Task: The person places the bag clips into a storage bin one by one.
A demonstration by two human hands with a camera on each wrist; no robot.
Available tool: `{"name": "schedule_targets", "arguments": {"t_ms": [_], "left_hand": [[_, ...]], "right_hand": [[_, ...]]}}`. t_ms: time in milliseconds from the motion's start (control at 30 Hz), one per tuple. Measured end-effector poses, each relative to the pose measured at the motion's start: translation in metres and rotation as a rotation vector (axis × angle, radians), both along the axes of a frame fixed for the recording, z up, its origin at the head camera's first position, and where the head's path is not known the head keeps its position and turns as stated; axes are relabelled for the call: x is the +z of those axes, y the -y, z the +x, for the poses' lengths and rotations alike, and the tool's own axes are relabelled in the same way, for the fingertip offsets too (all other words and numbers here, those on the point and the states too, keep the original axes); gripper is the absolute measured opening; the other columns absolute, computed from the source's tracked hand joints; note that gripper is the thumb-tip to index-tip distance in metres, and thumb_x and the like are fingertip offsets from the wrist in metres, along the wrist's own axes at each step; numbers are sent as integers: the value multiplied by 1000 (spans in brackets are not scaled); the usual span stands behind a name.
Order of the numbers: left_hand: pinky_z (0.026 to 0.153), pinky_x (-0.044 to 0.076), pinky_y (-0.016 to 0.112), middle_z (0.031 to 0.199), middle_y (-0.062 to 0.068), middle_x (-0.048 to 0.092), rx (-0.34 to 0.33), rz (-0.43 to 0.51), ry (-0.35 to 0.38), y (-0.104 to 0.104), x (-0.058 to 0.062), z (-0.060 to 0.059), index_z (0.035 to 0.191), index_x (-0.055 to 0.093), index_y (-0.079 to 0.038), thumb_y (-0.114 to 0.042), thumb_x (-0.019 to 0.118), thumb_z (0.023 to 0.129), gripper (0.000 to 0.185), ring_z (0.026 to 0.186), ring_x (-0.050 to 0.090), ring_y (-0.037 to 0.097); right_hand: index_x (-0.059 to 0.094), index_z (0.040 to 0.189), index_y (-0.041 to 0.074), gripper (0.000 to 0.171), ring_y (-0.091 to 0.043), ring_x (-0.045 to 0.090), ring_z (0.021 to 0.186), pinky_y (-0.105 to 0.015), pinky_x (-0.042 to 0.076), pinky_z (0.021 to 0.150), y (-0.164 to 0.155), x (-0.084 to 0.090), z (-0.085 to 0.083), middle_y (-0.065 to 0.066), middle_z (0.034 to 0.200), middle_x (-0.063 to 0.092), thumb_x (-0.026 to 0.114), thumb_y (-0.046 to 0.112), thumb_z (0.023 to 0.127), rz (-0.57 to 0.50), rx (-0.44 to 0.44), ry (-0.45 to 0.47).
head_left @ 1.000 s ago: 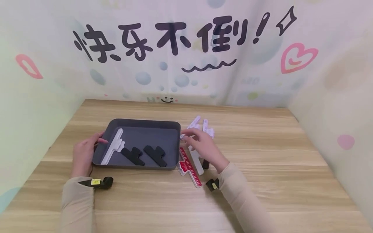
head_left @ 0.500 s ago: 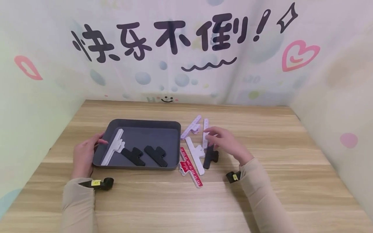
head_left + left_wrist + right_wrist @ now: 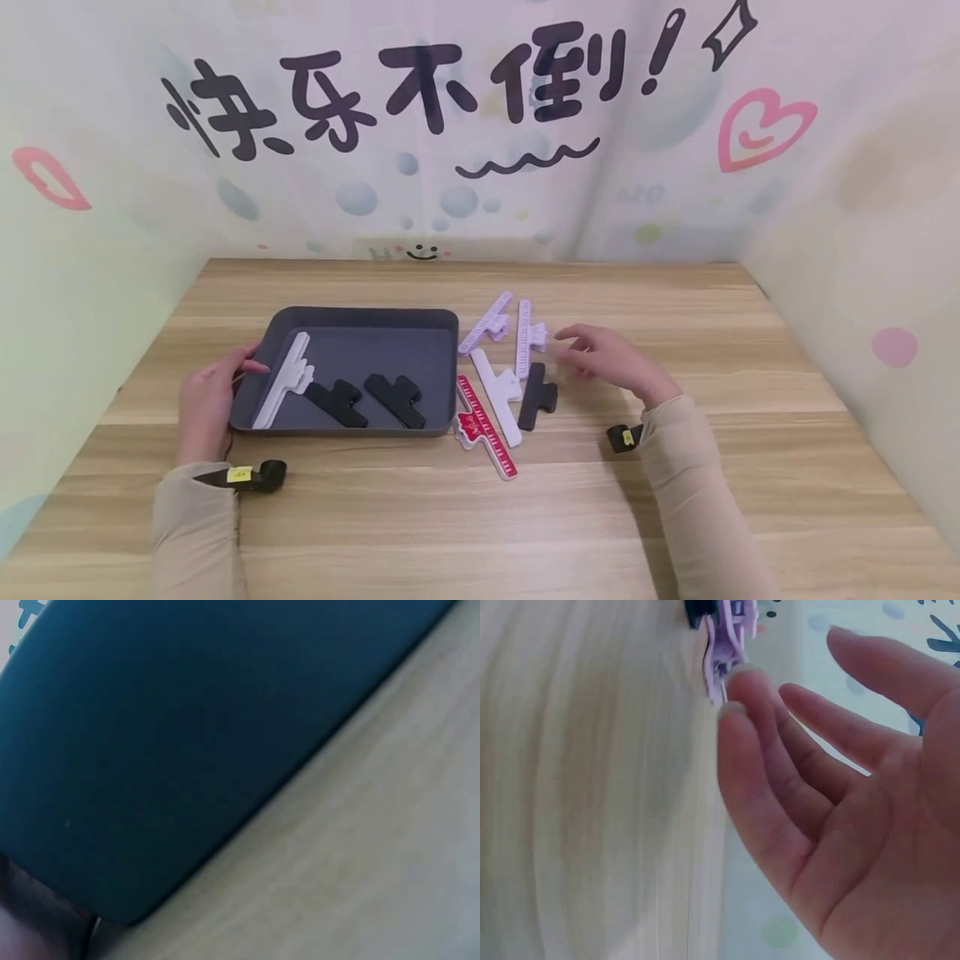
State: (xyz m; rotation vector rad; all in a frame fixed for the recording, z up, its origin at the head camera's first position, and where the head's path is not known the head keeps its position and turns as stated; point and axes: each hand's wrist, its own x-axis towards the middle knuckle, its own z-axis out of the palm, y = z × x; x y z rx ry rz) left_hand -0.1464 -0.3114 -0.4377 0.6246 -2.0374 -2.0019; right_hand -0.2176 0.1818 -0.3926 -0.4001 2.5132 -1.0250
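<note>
My left hand (image 3: 206, 402) grips the left side of a dark grey tray (image 3: 375, 318), its thumb over the rim. Inside the tray lie a white clip (image 3: 283, 385) and two black clips (image 3: 337, 403). Most of the left wrist view is filled by the tray's dark outer wall (image 3: 210, 735). My right hand (image 3: 609, 360) holds nothing, fingers loosely bent, just right of a purple clip (image 3: 524, 342). In the right wrist view the fingertips (image 3: 739, 739) point toward that purple clip (image 3: 726, 646).
Beside the tray's right wall lie another purple clip (image 3: 487, 323), a white clip (image 3: 497, 396), a red clip (image 3: 491, 433) and a black clip (image 3: 534, 398) on the wooden table (image 3: 420, 533). A printed cloth wall (image 3: 420, 192) stands behind.
My right hand has drawn back to the right from beside the tray, over the loose clips, uncovering them. My left hand stays on the tray. The head view has shifted slightly.
</note>
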Motion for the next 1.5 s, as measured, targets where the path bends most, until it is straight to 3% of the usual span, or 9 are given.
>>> {"name": "schedule_targets", "arguments": {"t_ms": [100, 400, 633, 900, 1133, 1500], "left_hand": [[63, 41, 14, 98, -10, 66, -3, -2, -7, 0, 0, 0, 94, 68, 3, -41, 62, 81, 46, 108, 45, 9], [57, 44, 15, 104, -7, 64, -10, 31, -18, 0, 0, 1, 90, 68, 4, -43, 63, 80, 48, 107, 45, 11], [64, 42, 14, 108, -9, 63, -11, 16, -10, 0, 0, 1, 90, 67, 6, -42, 61, 81, 50, 110, 43, 10], [64, 42, 15, 107, -8, 62, -8, 14, 7, 0, 0, 0, 93, 67, 5, -46, 61, 80, 53, 110, 43, 11], [71, 39, 13, 104, -8, 64, 0, -1, 1, 0, 0, 0, 92, 67, 5, -41, 59, 83, 47, 111, 43, 10], [72, 38, 12, 105, -10, 63, -1, -8, 8, 0, -1, 0, 92, 67, 4, -46, 60, 80, 52, 111, 42, 9]], "right_hand": [[53, 119, 13, 36, -22, 59, 75, -35, 48, 67, -1, 0, 1, -9, 89, 62, 55, 30, 88, 35, 28, 14], [63, 85, 12, 23, -20, 57, 72, -33, 46, 66, 3, -3, 4, -4, 78, 62, 59, 34, 85, 113, 98, 81], [66, 75, 14, 33, -18, 56, 63, -32, 45, 61, 7, -6, 7, -2, 68, 62, 62, 46, 79, 218, 137, 126], [59, 69, 12, 38, -15, 46, 55, -29, 37, 55, 9, -7, 8, 1, 60, 52, 64, 49, 76, 288, 207, 119], [56, 69, 13, 34, -14, 44, 54, -29, 35, 55, 10, -9, 7, 2, 58, 49, 64, 45, 77, 271, 223, 130], [60, 84, 16, 15, -18, 51, 69, -32, 40, 62, 9, -6, 8, -1, 75, 57, 64, 30, 81, 218, 209, 149]]}}
